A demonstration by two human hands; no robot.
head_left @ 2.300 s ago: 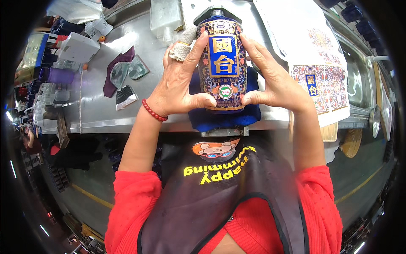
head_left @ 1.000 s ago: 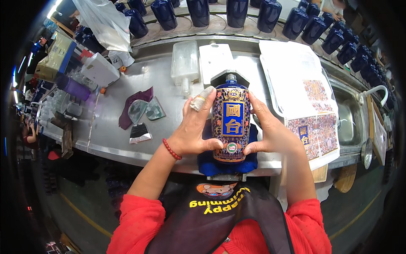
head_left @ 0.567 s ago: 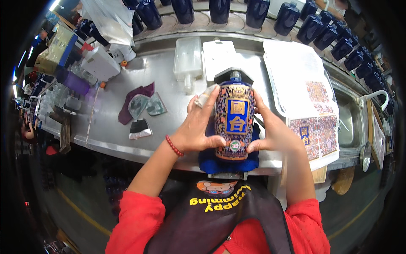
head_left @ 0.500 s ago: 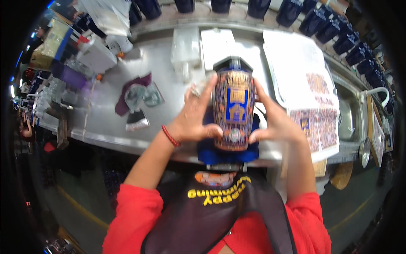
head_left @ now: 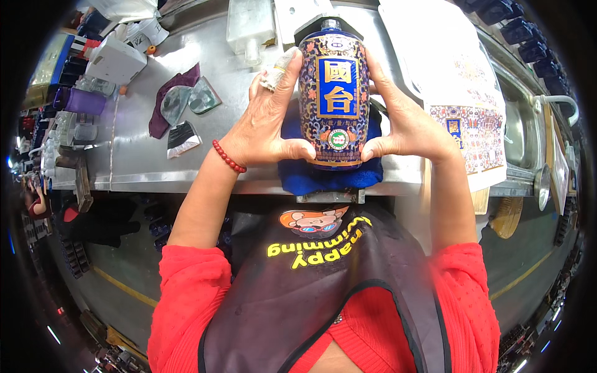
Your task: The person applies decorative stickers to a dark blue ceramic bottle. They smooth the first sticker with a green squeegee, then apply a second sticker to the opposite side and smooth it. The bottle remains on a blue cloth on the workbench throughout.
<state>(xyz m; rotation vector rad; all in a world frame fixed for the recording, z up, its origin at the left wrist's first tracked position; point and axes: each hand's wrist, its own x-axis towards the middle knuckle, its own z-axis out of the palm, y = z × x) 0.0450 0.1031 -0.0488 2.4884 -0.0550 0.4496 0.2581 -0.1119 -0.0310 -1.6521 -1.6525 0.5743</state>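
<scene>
A dark blue bottle (head_left: 337, 124) with a colourful floral decal and a blue, gold-framed panel lies over a blue cloth (head_left: 329, 180) at the table's front edge, its neck pointing away from me. My left hand (head_left: 267, 127) is closed along its left side, thumb near the base and fingers toward the shoulder. White wrapping (head_left: 275, 78) covers part of one finger. On the opposite side, my right hand (head_left: 407, 127) presses its thumb by the base, with the fingers reaching up the bottle. Behind the bottle's shoulder shows a dark angular support (head_left: 356, 31).
Printed decal sheets (head_left: 472, 137) lie on the right, beside a steel sink (head_left: 522, 130). To the left are a purple cloth (head_left: 163, 105), glass-like pieces (head_left: 202, 96) and a small squeegee-like blade (head_left: 183, 138). A clear container (head_left: 250, 28) lies farther back. Dark blue bottles (head_left: 528, 43) line the back right.
My view has shifted, so the bottle and hands appear higher in the picture. Both hands stay on the bottle's sides, and its decal now looks sharper.
</scene>
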